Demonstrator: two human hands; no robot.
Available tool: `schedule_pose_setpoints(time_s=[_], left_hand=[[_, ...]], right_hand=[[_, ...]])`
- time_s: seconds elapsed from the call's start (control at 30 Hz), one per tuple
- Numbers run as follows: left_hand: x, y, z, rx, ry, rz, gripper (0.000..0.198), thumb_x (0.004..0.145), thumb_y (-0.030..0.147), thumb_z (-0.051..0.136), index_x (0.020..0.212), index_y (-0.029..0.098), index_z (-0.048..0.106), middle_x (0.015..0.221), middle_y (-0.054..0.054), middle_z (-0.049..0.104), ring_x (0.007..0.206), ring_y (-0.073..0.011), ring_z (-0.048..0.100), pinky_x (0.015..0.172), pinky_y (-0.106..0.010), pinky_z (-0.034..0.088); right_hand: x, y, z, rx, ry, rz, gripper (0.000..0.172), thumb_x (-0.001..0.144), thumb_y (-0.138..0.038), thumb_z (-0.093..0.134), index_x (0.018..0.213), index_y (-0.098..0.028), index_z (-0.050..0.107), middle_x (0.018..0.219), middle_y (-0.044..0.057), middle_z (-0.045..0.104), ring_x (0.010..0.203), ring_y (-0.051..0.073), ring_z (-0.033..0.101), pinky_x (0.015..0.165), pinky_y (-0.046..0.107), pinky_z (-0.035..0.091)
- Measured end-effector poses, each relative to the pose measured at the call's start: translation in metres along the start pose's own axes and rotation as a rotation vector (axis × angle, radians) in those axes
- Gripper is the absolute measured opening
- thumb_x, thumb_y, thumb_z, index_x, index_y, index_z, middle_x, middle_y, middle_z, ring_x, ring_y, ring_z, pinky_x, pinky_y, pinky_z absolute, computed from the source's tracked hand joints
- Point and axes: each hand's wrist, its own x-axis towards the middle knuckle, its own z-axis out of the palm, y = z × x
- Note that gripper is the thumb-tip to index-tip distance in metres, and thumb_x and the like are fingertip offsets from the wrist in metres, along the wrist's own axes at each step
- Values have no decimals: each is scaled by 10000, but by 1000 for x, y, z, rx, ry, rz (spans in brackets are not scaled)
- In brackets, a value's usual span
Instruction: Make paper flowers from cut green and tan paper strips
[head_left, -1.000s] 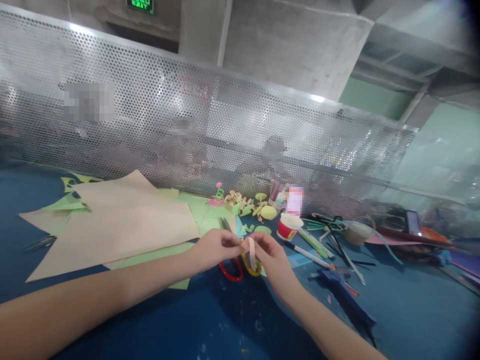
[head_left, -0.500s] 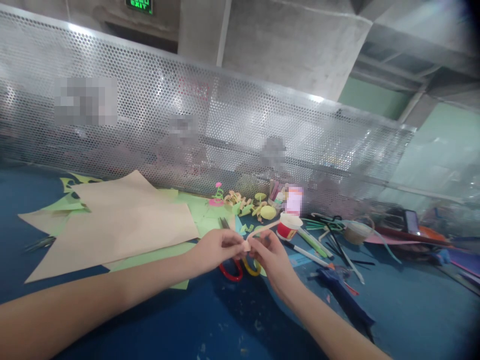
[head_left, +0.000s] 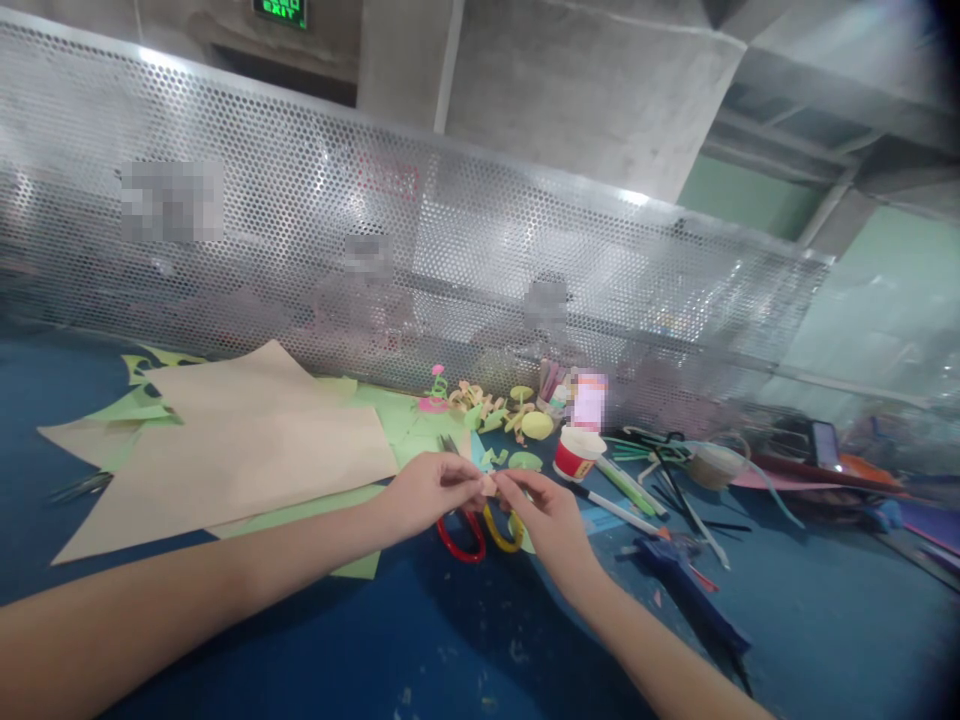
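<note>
Small peach paper bit (head_left: 489, 486) is up btwn my hands, just above the bench (head_left: 337, 650). My L hand (head_left: 429, 492) has thumb + fingers clamped on its L side; my R hand (head_left: 551, 520) pinches it from the R, fingertips nearly meeting the L ones. Right below: red loop (head_left: 466, 557) of scissors, w/ yellow loop (head_left: 508, 546) beside it. Red-and-white cup (head_left: 576, 459) stands near, beyond R hand; blue tool (head_left: 686, 590) lies R of that arm. Lg peach sheet (head_left: 262, 450) on L, over green paper (head_left: 360, 566). Perforated metal screen (head_left: 480, 220) behind.
</note>
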Motion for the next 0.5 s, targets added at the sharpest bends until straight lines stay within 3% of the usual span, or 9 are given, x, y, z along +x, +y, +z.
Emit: schedule_pose_setpoints(time_s=[0.17, 0.5], left_hand=[[1, 1, 0, 42, 3, 1, 235, 753, 345, 553, 831, 139, 637, 759, -45, 666, 756, -171, 628, 753, -295, 485], [-4, 4, 4, 148, 38, 19, 263, 764, 396, 537, 835, 153, 607, 797, -47, 668, 786, -180, 630, 753, -296, 480]], right_hand=[[0, -2, 0, -25, -19, -13, 221, 699, -369, 633, 785, -169, 670, 802, 62, 672, 775, 201, 596, 696, 302, 475], [-1, -5, 3, -29, -26, -26, 179, 704, -339, 616, 715, -160, 616, 690, 20, 597, 675, 154, 547, 628, 254, 449]])
